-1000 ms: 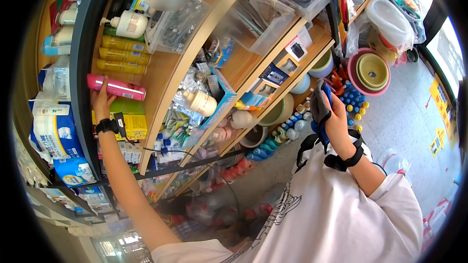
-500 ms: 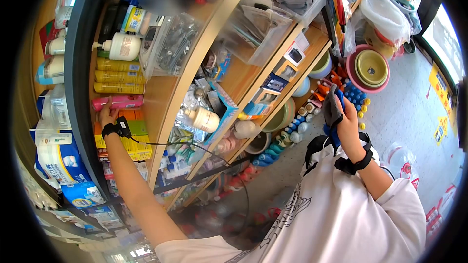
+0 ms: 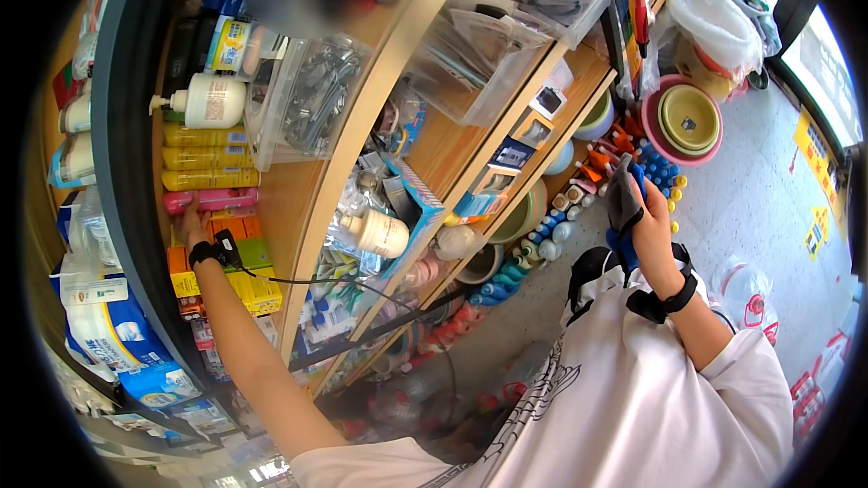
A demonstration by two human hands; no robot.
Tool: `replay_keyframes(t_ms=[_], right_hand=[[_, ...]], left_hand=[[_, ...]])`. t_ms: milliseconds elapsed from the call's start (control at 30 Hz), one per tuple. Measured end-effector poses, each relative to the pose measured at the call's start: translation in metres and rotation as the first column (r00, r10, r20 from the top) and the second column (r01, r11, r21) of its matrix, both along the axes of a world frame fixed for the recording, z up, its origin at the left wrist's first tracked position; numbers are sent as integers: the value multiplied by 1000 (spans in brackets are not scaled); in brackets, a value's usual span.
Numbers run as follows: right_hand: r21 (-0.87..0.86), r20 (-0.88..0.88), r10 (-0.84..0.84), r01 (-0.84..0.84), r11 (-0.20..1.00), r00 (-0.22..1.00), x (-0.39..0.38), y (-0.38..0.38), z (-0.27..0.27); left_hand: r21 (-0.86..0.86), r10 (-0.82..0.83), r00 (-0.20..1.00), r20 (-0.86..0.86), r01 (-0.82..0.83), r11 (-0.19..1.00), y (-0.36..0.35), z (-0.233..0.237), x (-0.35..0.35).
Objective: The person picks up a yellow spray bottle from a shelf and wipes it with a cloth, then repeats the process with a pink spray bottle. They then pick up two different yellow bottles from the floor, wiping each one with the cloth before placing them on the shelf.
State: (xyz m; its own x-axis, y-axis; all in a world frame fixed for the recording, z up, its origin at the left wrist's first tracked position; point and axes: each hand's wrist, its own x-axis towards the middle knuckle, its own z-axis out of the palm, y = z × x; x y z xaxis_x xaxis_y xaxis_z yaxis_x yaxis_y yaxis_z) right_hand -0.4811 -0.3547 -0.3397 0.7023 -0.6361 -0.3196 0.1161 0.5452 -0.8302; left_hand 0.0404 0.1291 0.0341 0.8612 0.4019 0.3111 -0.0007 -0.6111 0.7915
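Pink tube (image 3: 217,200), lying flat on the wooden shelf (image 3: 298,172), at 9 o'clock in the view. The left hand (image 3: 192,222) touches the tube's near end from 6 o'clock; whether its grip encloses the tube cannot be told. Stacked yellow tubes (image 3: 210,158) lie just at 12 o'clock of the pink one, with a white pump bottle (image 3: 206,101) above them and orange boxes (image 3: 233,228) just below. At 3 o'clock, well apart, the right hand (image 3: 653,233) has its grip clenched around a grey-and-blue cloth (image 3: 622,199). Stacked bowls (image 3: 689,119) stand on the floor at 2 o'clock.
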Motion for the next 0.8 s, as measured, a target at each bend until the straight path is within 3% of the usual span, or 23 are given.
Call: replay_keyframes(t_ms=[67, 200, 300, 367, 400, 467, 600, 700, 767, 800], right_hand=[[-13, 4, 1, -1, 1000, 1000, 4, -1, -1], [-3, 37, 7, -7, 1000, 999, 8, -1, -1], [5, 74, 46, -47, 999, 996, 9, -2, -4], [-14, 53, 51, -50, 999, 997, 9, -2, -1], [-29, 31, 52, -51, 998, 998, 9, -2, -1], [-32, 40, 48, -46, 998, 998, 9, -3, -5], [-72, 23, 21, -19, 997, 1000, 8, -3, -16], [-35, 50, 0, 2, 999, 999, 7, -3, -7], [-19, 48, -12, 13, 1000, 999, 7, -3, -6], [-4, 43, -23, 24, 1000, 999, 6, -2, -6]], left_hand=[[52, 13, 997, 77, -17, 998, -21, -2, -21], [83, -28, 999, 36, 25, 996, -28, -3, -30], [137, -44, 984, 172, 20, 990, -1, -3, -9], [409, -118, 927, 356, -41, 912, 32, 2, 18], [407, -119, 926, 358, -40, 913, 28, 3, 14], [602, -91, 908, 408, -193, 774, 9, 4, -7], [649, -158, 837, 524, -272, 710, -14, 0, -29], [641, -13, 865, 501, -361, 677, -19, -7, -30], [591, 250, 930, 268, -364, 719, 1, -24, -2], [593, 250, 930, 269, -365, 718, 0, -36, -3]])
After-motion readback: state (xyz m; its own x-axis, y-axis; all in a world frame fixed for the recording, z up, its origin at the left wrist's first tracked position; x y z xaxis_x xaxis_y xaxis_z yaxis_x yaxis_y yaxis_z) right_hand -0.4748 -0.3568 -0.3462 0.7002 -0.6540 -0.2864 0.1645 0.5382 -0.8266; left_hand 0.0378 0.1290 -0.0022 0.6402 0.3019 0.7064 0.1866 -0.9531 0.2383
